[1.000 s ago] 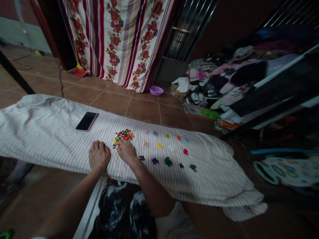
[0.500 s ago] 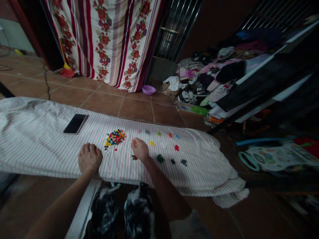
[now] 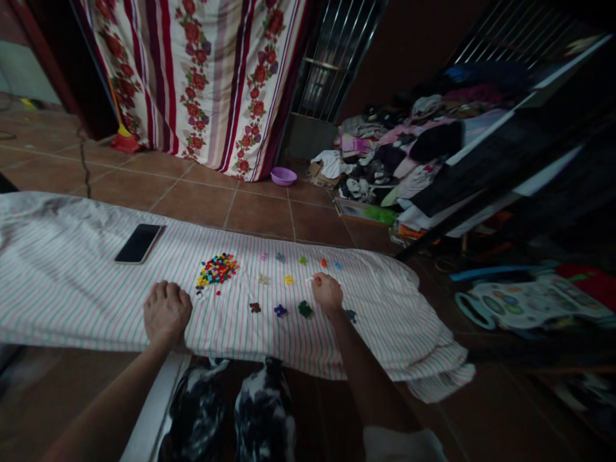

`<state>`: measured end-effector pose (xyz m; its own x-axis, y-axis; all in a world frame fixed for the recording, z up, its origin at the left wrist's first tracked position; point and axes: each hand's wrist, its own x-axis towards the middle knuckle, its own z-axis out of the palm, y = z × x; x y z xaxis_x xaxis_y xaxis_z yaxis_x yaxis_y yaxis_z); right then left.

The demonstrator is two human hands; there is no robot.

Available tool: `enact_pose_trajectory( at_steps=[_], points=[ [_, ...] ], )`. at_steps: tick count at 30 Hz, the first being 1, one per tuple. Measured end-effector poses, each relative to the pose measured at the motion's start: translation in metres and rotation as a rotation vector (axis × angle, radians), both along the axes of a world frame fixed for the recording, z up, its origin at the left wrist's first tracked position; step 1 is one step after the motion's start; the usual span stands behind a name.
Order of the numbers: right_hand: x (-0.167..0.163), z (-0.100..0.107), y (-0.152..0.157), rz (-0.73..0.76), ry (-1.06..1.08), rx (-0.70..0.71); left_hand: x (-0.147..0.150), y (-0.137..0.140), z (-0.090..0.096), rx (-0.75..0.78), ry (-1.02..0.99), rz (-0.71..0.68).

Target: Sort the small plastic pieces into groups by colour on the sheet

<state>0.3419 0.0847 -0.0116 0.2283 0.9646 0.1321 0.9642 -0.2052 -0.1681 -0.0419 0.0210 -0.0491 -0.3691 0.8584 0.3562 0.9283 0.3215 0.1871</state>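
Note:
My right hand (image 3: 328, 292) is closed in a pinch over a little group of white pieces (image 3: 308, 280). Its fingertips touch or hover just above them, and anything held between them is too small to make out. My left hand (image 3: 167, 312) rests palm down on the striped cloth (image 3: 96, 289), fingers loosely apart and bent, holding nothing visible. Beyond it lies a heap of mixed coloured pieces (image 3: 219, 268). Small single-colour groups spread to the right, among them beige (image 3: 264, 279), yellow (image 3: 289, 280), brown (image 3: 255, 308), purple (image 3: 280, 310) and dark green (image 3: 305, 308). My right hand and forearm cover some groups.
A phone (image 3: 139, 244) lies on the cloth to the left. On the tiled floor behind are a purple basin (image 3: 283, 176) and a heap of clothes (image 3: 385, 147). A floral curtain (image 3: 212, 83) hangs at the back. My knees (image 3: 264, 410) are below the near edge.
My right hand has moved right from the beige group to the white one, uncovering the beige and purple groups. My left hand stays resting on the cloth. The view has shifted slightly.

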Motion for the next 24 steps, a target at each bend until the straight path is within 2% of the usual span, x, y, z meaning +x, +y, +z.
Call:
enact_pose_trajectory(
  at_steps=[4,12,17,24],
  points=[
    [0.009,-0.005,0.002,-0.015,-0.043,-0.055,0.000,0.000,0.000,0.001,0.013,-0.006],
    [0.014,-0.015,0.008,0.033,-0.073,-0.054,0.001,0.000,0.000,0.005,0.027,0.003],
    [0.016,-0.020,0.007,0.051,-0.053,0.017,0.000,0.000,-0.001,0.018,0.023,0.003],
    [0.011,-0.020,0.007,0.131,0.026,0.185,0.000,0.001,-0.002,0.029,-0.001,0.005]
  ],
)
